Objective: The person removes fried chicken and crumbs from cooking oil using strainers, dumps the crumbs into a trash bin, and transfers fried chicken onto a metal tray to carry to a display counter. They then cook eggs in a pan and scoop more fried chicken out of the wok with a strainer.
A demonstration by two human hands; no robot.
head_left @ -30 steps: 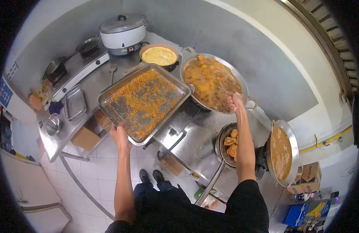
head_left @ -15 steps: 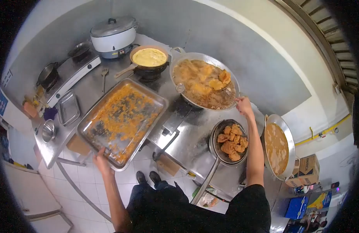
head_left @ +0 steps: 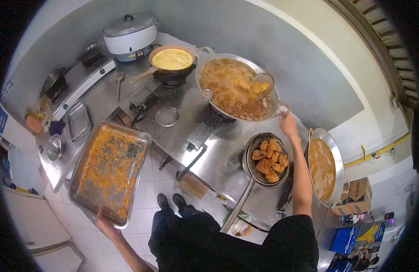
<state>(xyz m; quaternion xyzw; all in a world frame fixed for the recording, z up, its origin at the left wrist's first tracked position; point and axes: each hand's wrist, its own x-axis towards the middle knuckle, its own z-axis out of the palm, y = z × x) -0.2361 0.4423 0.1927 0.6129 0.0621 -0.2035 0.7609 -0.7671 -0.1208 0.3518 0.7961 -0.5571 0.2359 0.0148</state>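
My left hand [head_left: 105,223] grips the near edge of a large metal tray [head_left: 137,181], its thumb over the rim. Orange batter residue is smeared across the tray, which is held tilted beyond the counter's left front edge. At the right rim of a big wok [head_left: 201,81], my right hand [head_left: 289,123] is closed around the handle end of a skimmer [head_left: 269,78]. The skimmer's round head is tilted over the bubbling oil [head_left: 223,88], with golden battered pieces [head_left: 250,85] beside it. A round thermometer [head_left: 207,94] sits at the wok's left rim.
Fried chicken pieces [head_left: 270,156] lie in a long-handled strainer [head_left: 239,206] on the steel counter. A second wok [head_left: 337,154] of oil stands at right. Behind are a pan [head_left: 173,59] with a yellow contents and a rice cooker [head_left: 131,38]. A small sieve [head_left: 167,116] lies mid-counter.
The tray has moved left and toward me, off the counter, uncovering the small sieve. The skimmer head has tipped up, and the battered pieces it carried are now lower in the oil.
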